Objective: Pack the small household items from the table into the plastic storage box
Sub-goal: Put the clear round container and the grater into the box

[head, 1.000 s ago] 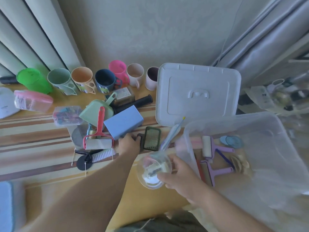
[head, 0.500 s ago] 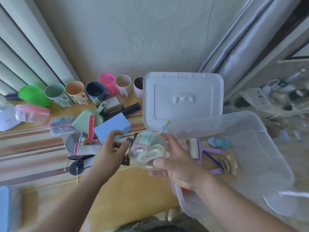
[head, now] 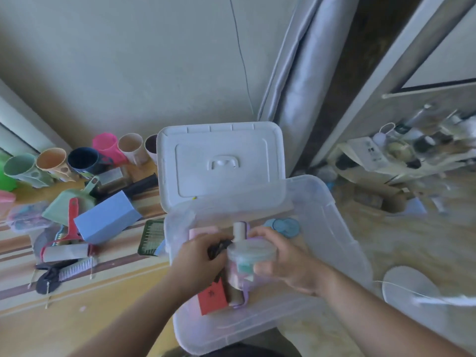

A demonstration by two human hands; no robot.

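The clear plastic storage box (head: 342,228) stands at the table's right end, and its white lid (head: 221,161) leans up behind it. Both my hands are over the open box. My right hand (head: 288,264) grips a clear round container (head: 248,256) with small pastel items inside. My left hand (head: 198,261) is closed on a small black item (head: 219,247) right beside the container. Below them in the box lie a red card (head: 212,297), purple lint rollers (head: 240,230), a pink item and blue discs (head: 284,226).
On the striped table to the left lie a green mesh brush (head: 152,237), a blue box (head: 108,217), a green dustpan (head: 64,204), a red-handled roller (head: 69,243) and a white brush (head: 74,269). A row of cups (head: 82,161) lines the wall. Clutter covers the floor at right.
Both hands moved right from the table to above the box, carrying the round container and the black item. The view has swung to the right.
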